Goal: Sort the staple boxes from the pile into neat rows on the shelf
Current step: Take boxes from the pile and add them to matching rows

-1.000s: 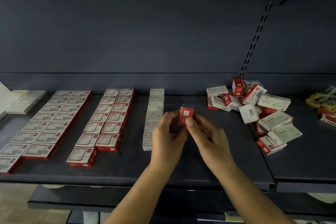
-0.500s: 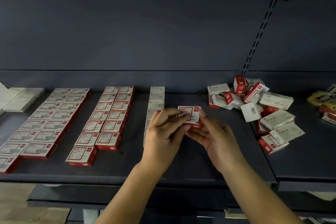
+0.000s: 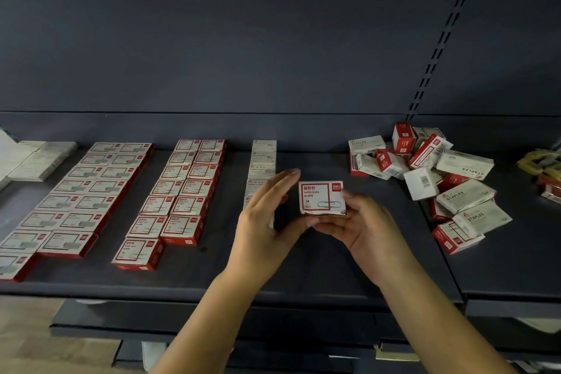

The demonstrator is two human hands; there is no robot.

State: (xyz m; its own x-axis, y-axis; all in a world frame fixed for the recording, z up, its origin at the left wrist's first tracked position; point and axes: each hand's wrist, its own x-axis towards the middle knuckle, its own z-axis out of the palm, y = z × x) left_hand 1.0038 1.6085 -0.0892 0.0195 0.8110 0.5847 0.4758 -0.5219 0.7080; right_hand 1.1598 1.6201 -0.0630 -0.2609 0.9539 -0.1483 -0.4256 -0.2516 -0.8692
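Staple boxes fill the dark shelf [image 3: 318, 276] from edge to edge, and one red-and-white box [image 3: 322, 198], printed "PAPER CLIPS", is held above the shelf just right of the frame's centre.

At the far left edge lie pale flat boxes [image 3: 36, 159], partly cut off by the frame. Next come two columns of red-edged boxes [image 3: 76, 197] laid flat, face up, running from the back wall towards the shelf's front edge. Right of them, in the centre left, sits a second double column [image 3: 182, 188] of the same kind, with a single box [image 3: 138, 253] added at its near end. Then a single column of white boxes [image 3: 262, 167]; its near part is hidden behind the left hand.

That left hand [image 3: 265, 218] has its fingers straight and spread, close beside the held box's left edge; whether it touches the box is unclear. The right hand [image 3: 364, 231] cradles the box from below and from the right, fingers and thumb curled round its lower edge, label facing up.

In the right of the frame is the loose pile [image 3: 431, 179], boxes tilted and overlapping, some marked "STAPLES". At the far right edge sit yellowish packets [image 3: 543, 162], blurred.
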